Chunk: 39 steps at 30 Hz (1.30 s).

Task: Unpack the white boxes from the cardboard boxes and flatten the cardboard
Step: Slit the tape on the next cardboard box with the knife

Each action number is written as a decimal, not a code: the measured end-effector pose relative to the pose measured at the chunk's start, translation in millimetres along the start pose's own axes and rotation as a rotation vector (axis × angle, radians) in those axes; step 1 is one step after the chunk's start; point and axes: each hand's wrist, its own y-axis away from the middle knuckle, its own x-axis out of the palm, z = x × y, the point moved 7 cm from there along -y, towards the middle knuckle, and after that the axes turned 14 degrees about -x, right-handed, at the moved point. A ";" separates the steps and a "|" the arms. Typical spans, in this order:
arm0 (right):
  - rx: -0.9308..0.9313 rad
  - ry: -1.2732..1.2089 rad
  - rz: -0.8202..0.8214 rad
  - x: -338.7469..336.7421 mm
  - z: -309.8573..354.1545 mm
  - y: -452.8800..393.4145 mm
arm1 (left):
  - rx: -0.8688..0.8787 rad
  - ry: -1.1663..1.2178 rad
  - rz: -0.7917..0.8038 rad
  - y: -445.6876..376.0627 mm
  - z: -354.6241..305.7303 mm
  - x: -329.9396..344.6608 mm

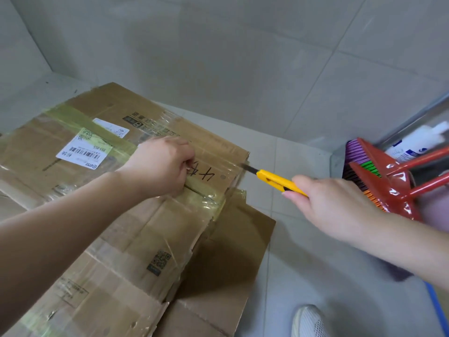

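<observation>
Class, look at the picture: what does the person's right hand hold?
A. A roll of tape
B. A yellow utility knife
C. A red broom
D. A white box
B: the right hand grips a yellow utility knife, its blade pointed at the edge of the flattened cardboard, while the left hand rests on the taped seam.

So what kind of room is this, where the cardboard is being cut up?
Probably a utility or storage corner: bare grey wall tiles and a tiled floor, brooms leaning at the right, flattened cardboard stacked on the floor.
</observation>
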 end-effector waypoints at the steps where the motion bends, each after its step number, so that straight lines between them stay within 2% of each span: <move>1: 0.046 -0.088 -0.027 -1.7 -8.4 -8.1 | -0.053 0.027 -0.023 -3.0 0.7 -5.5; 6: 0.247 -0.679 -0.170 16.8 -56.3 -59.1 | -0.166 0.037 -0.022 -7.6 1.3 -18.5; 11: 0.280 -0.881 -0.227 42.3 -94.1 -114.2 | -0.213 -0.055 0.099 -16.0 -3.3 2.0; 16: 0.375 -1.025 -0.195 94.9 -126.8 -167.3 | -0.270 -0.073 0.165 -69.0 -32.7 27.5; 20: 0.450 -1.023 -0.180 140.9 -167.9 -184.6 | -0.289 -0.047 0.217 -111.3 -55.8 54.3; 26: 0.655 -0.825 -0.140 231.1 -240.4 -178.3 | -0.325 -0.114 0.290 -145.4 -66.6 91.9; 29: 0.717 -0.808 -0.124 262.0 -259.4 -173.2 | -0.352 -0.120 0.344 -156.5 -78.4 106.7; 34: 0.737 -0.765 -0.085 282.6 -263.9 -174.3 | -0.342 -0.130 0.413 -167.1 -89.8 130.3; 37: 0.751 -0.774 -0.140 280.2 -268.6 -173.9 | -0.356 -0.118 0.435 -169.3 -92.5 136.7; 39: 0.748 -0.863 -0.182 278.7 -264.7 -174.9 | -0.367 -0.108 0.445 -168.2 -94.8 136.2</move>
